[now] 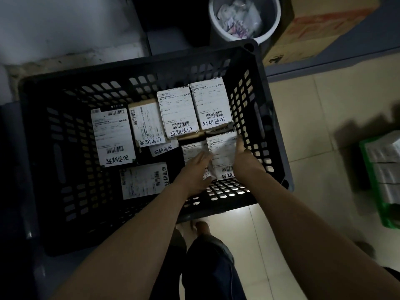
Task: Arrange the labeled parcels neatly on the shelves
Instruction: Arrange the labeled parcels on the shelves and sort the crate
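Your left hand (194, 169) and right hand (240, 151) reach into the black crate (138, 67). Their fingers are straight and press on either side of a labeled parcel (223, 152) in the crate's near right corner. The other parcels (177, 111) lie flat across the crate's floor.

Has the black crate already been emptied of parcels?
No: labelled parcels lie in the black crate, where the left hand and right hand reach for two near its right wall.

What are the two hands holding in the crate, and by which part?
A labeled parcel, pressed between left hand and right hand at its two long sides.
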`<state>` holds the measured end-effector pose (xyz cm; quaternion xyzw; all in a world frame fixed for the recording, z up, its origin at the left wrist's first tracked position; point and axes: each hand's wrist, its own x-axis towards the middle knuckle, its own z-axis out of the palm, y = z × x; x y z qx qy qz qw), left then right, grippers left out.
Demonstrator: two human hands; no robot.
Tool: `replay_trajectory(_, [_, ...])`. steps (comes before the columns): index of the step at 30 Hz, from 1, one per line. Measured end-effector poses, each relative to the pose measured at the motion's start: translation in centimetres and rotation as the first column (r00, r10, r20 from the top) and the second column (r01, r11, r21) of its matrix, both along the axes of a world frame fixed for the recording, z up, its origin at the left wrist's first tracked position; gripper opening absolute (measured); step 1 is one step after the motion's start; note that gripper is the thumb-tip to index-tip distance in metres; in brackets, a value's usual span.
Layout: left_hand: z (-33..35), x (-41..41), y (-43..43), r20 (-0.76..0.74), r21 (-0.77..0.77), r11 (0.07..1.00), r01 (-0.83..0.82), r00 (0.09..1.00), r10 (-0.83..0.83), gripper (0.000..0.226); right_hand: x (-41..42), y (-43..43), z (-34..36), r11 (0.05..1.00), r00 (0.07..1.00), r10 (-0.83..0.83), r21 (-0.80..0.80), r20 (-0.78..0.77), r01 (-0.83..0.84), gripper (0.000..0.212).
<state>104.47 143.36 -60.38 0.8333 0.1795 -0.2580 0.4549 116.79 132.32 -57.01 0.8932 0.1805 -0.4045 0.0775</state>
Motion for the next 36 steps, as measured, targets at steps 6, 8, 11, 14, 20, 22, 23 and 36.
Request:
replay_trajectory(6, [-1.7,-0.2,0.5,-0.209,0.215,0.947,0.239,0.958,-0.195,0.082,0.3,0.3,-1.3,0.957,0.958,0.285,-0.042,-0.033,-0.286,0.077])
replay_trajectory(8, [-2.5,-0.3,0.6,-0.272,0.224,0.927,0.299,0.933,-0.236,0.083,0.0,-0.2,-2.7,0.911,0.91,0.404,-0.048,-0.097,-0.409,0.071])
replay_trajectory(11, [-3.1,-0.2,0.8,-0.33,0.217,0.904,0.37,0.899,-0.289,0.084,0.2,-0.5,-3.9,0.872,0.866,0.475,-0.053,-0.154,-0.487,0.073])
replay_trajectory(14, [-2.7,-0.1,1.0,-0.32,0.21,0.907,0.365,0.902,-0.289,0.081,0.5,-0.5,-3.5,0.855,0.85,0.5,-0.064,-0.165,-0.515,0.077])
replay_trajectory(20, [2.0,-0.4,2.5,-0.011,0.368,0.917,0.151,0.987,-0.158,0.053,-0.4,0.6,0.7,0.886,0.886,0.463,0.053,-0.023,-0.461,0.059])
replay_trajectory(22, [5.1,-0.6,3.4,0.1,0.419,0.904,0.089,0.985,-0.143,0.047,-1.0,1.7,3.8,0.884,0.899,0.433,0.163,0.072,-0.439,0.048])
replay_trajectory(23, [6.9,-0.7,3.9,0.153,0.442,0.895,0.054,0.979,-0.134,0.044,-1.3,2.2,5.7,0.876,0.903,0.414,0.218,0.117,-0.43,0.044])
replay_trajectory(36, [30.4,-4.1,11.6,0.532,0.67,0.619,-0.411,0.846,-0.014,0.021,-2.1,10.9,26.9,0.536,0.798,0.312,0.597,0.516,-0.596,0.031])
